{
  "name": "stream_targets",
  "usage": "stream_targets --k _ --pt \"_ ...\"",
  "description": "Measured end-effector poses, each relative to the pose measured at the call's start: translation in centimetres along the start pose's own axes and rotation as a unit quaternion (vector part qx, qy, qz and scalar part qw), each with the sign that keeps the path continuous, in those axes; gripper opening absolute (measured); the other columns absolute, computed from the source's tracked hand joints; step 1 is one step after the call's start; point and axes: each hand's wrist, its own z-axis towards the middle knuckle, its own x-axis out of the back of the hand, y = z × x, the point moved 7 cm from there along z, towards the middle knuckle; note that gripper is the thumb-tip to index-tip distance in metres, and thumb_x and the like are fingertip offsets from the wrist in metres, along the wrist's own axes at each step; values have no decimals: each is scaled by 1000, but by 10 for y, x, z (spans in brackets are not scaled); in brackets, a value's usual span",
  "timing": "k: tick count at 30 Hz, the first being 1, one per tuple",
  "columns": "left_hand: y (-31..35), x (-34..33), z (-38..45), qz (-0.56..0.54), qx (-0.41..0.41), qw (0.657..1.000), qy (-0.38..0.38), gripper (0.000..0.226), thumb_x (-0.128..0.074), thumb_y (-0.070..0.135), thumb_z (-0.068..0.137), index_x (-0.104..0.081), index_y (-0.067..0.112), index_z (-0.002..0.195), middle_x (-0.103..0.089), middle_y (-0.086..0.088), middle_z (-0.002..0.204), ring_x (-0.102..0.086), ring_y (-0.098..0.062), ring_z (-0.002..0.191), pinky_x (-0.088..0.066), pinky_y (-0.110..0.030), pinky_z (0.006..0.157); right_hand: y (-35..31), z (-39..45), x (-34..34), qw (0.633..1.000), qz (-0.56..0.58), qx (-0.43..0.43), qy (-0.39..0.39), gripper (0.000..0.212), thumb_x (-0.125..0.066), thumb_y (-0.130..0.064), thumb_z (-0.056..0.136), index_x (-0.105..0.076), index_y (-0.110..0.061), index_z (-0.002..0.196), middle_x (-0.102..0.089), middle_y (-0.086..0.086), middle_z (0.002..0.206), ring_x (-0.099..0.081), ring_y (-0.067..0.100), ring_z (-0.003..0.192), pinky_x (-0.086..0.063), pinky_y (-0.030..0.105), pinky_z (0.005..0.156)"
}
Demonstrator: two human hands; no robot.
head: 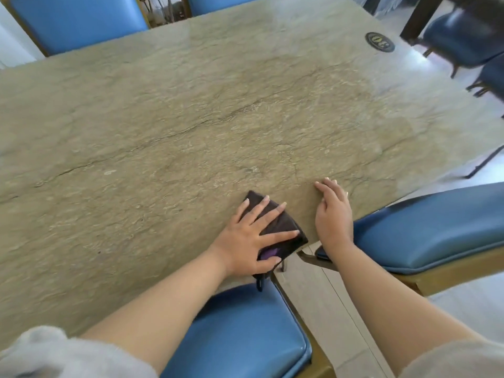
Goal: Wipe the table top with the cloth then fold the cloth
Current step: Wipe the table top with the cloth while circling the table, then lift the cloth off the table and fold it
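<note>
The left hand (246, 237) lies flat, fingers spread, pressing the folded dark cloth (281, 227) at the worktop (191, 118) corner. The right hand (334, 211) rests flat beside it, holding nothing. Press evenly so the fold stays neat.

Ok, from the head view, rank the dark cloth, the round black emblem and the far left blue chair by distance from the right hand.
1. Dark cloth, just left of the right hand.
2. Round black emblem, far right corner.
3. Far left blue chair, across the table.
</note>
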Motion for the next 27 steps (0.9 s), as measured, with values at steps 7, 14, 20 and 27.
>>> stream_targets --k 7,14,20,27 --pt "-73 7 98 -28 217 976 -3 59 -28 68 89 -10 59 145 -1 3 164 5 -29 150 3 -55 118 12 5 3 992 109 -60 7 44 -35 1 96 -62 -18 126 -44 -13 143 -26 3 139 -19 21 115" --pt "-39 1 101 -25 235 972 4 70 -24 78 83 -11 54 147 2 -1 164 6 -33 149 2 -59 117 13 8 6 992 110 -63 26 45 -36 3 94 -63 -17 125 -49 -12 139 -32 4 136 -20 16 113" --pt "13 -6 45 -19 101 993 -51 91 -39 84 71 0 53 148 14 0 163 17 -31 148 4 -60 116 11 5 5 996 81 -47 -2 49 -34 5 93 -57 -16 132 -43 -8 146 -26 9 141 -17 23 117" --pt "31 -3 11 -71 36 990 -115 64 -41 40 94 -9 51 148 11 3 163 17 -30 148 9 -55 118 2 -21 0 990 72 -100 -69 50 -32 3 96 -49 -18 139 -28 -8 155 -14 10 146 -13 26 116"
